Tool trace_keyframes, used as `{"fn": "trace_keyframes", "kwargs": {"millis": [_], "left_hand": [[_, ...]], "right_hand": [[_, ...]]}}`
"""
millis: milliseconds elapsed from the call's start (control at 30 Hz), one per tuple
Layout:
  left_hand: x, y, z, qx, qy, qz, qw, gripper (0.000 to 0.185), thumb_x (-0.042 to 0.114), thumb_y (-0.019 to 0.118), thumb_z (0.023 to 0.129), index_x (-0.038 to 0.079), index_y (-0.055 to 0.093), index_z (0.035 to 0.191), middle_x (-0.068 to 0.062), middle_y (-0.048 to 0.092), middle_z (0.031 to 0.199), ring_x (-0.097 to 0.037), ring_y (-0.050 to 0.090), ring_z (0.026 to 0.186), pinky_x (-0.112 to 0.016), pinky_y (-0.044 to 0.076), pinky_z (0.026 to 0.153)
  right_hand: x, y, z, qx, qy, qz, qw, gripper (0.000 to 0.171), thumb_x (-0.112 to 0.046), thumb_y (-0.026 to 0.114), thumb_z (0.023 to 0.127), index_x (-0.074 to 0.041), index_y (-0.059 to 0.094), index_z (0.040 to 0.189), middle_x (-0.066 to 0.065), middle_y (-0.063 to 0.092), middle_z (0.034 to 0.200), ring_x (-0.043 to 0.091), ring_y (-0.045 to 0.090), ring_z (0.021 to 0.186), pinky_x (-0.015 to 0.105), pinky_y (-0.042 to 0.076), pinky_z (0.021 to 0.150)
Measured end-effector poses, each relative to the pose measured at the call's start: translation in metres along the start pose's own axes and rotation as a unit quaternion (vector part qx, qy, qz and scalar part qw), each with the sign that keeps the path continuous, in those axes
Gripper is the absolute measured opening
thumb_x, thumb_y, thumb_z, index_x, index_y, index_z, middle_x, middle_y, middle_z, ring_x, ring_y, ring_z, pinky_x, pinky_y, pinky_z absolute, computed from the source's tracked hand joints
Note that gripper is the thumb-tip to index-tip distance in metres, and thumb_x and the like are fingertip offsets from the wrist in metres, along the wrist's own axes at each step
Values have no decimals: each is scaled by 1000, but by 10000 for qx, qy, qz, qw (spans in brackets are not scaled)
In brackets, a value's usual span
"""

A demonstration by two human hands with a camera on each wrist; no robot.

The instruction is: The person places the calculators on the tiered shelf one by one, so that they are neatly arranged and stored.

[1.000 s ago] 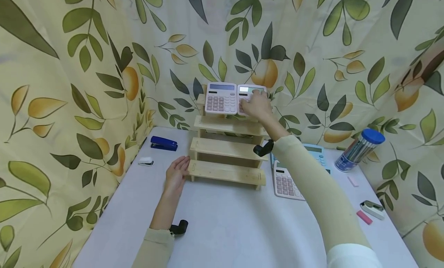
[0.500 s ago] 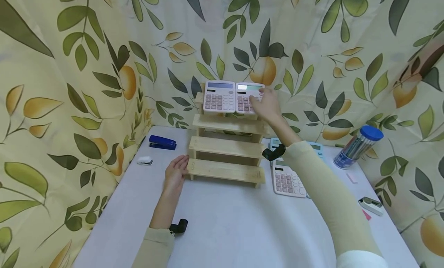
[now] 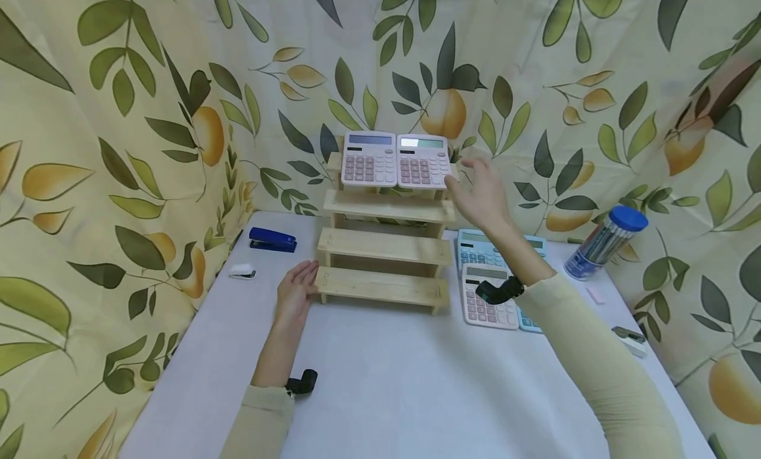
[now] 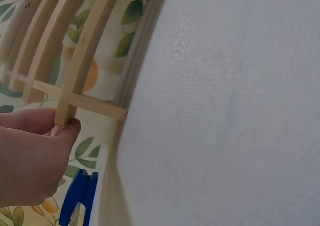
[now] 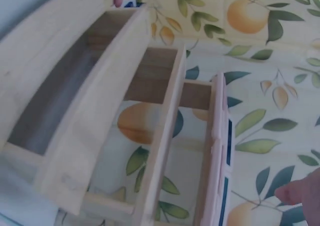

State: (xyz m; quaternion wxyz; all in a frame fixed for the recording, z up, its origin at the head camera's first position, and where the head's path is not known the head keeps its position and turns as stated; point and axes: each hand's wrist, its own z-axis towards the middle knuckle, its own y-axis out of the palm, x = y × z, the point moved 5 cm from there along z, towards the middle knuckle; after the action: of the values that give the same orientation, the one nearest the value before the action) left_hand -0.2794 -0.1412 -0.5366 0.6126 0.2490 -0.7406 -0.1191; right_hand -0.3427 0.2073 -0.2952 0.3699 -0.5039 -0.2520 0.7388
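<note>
A tiered wooden shelf (image 3: pixel 380 246) stands on the table, and two pink-white calculators, a left one (image 3: pixel 369 159) and a right one (image 3: pixel 423 162), lean side by side on its top step. My left hand (image 3: pixel 293 292) pinches the left end of the lowest step between thumb and fingers, as the left wrist view shows. Beside the right calculator, my right hand (image 3: pixel 480 193) is held up with fingers spread loosely and holds nothing. In the right wrist view a fingertip (image 5: pixel 290 193) shows apart from the calculators, which appear edge-on.
Right of the shelf lie blue calculators (image 3: pixel 475 246) and a pink-white calculator (image 3: pixel 489 312), partly under the right wrist. A blue stapler (image 3: pixel 272 240) and a small white stapler (image 3: pixel 242 271) are at left. A blue-lidded pen jar (image 3: pixel 605 242), an eraser (image 3: pixel 596 296) and another stapler (image 3: pixel 630 341) are at right.
My right hand has let go of the right calculator and drawn away to the right. The calculator stays on the top step. My left hand keeps its hold on the shelf.
</note>
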Motion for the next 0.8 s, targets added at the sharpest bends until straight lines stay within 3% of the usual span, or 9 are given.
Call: {"fn": "trace_keyframes", "kwargs": {"millis": [400, 800], "left_hand": [[1, -1, 0, 29, -98, -160, 9998, 78, -31, 34, 84, -6, 31, 157, -26, 41, 160, -30, 40, 150, -30, 39, 119], [1, -1, 0, 39, -108, -202, 9997, 77, -31, 36, 84, -7, 30, 157, -26, 41, 159, -31, 40, 150, -31, 40, 119]], "right_hand": [[24, -7, -43, 36, -256, -85, 9996, 60, -32, 63, 102, 7, 50, 146, 27, 43, 150, 45, 42, 139, 64, 38, 114], [60, 5, -80, -256, 56, -379, 9989, 63, -31, 65, 100, 10, 49, 145, 32, 39, 153, 52, 42, 137, 70, 41, 109]]}}
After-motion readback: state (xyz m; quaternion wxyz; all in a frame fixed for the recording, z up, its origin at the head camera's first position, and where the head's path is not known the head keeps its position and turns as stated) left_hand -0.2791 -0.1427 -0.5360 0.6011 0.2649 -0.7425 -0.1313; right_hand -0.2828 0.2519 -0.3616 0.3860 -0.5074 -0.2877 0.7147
